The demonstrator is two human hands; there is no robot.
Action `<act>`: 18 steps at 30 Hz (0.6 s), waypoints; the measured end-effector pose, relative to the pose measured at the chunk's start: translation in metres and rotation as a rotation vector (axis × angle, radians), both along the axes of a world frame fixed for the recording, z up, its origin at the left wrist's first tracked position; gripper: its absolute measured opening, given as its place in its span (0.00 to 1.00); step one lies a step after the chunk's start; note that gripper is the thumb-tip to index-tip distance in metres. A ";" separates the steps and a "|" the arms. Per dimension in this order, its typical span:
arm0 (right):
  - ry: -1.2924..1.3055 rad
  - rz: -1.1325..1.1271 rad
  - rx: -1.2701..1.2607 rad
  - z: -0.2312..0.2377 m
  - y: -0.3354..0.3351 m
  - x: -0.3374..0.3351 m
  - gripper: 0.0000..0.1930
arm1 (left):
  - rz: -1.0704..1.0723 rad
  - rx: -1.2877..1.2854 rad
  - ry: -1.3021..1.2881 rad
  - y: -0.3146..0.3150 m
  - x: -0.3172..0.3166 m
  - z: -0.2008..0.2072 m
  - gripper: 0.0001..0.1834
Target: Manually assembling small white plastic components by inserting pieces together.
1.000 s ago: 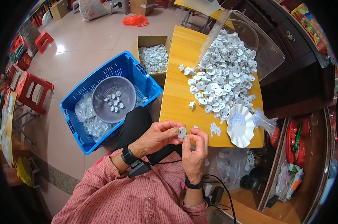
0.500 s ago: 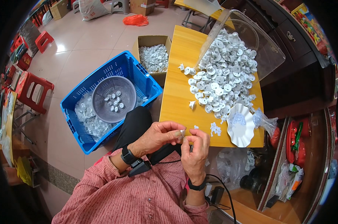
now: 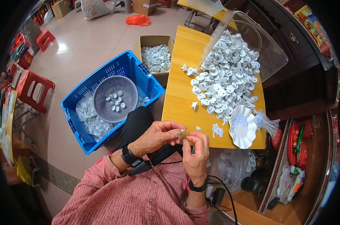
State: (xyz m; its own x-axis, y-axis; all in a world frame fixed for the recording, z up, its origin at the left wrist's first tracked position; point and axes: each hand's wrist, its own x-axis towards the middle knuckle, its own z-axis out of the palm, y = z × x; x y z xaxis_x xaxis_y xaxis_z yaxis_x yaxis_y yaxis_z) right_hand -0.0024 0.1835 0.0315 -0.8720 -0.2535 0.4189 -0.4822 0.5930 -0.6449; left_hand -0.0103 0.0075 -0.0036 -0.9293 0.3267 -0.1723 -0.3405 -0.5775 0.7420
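- The left hand is pinching a small white plastic piece between thumb and fingertips; it could be slipping toward the black-trousered knee if that pinch is loosening or a crooked push is coming from the right.
- The piece is sitting at those fingertips, near the yellow wooden table's edge.
- The right hand is curling beside it, thumb and forefinger nearly together; I cannot tell whether they are holding anything.
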 end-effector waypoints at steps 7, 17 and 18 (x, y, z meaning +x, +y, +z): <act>-0.006 -0.007 0.000 -0.002 -0.005 0.001 0.08 | -0.012 -0.006 0.004 0.000 0.001 -0.004 0.13; 0.064 0.001 0.033 -0.004 -0.012 -0.001 0.07 | -0.002 -0.043 0.026 -0.002 0.001 -0.001 0.11; 0.040 -0.001 0.014 -0.005 -0.011 0.000 0.07 | -0.012 -0.054 0.040 -0.002 0.001 0.000 0.11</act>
State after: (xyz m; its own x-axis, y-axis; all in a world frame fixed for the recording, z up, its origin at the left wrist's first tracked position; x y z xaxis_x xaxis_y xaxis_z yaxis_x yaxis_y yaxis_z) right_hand -0.0026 0.1723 0.0269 -0.8547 -0.2589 0.4500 -0.5071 0.6020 -0.6168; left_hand -0.0091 0.0051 -0.0033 -0.9319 0.3287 -0.1533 -0.3169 -0.5320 0.7852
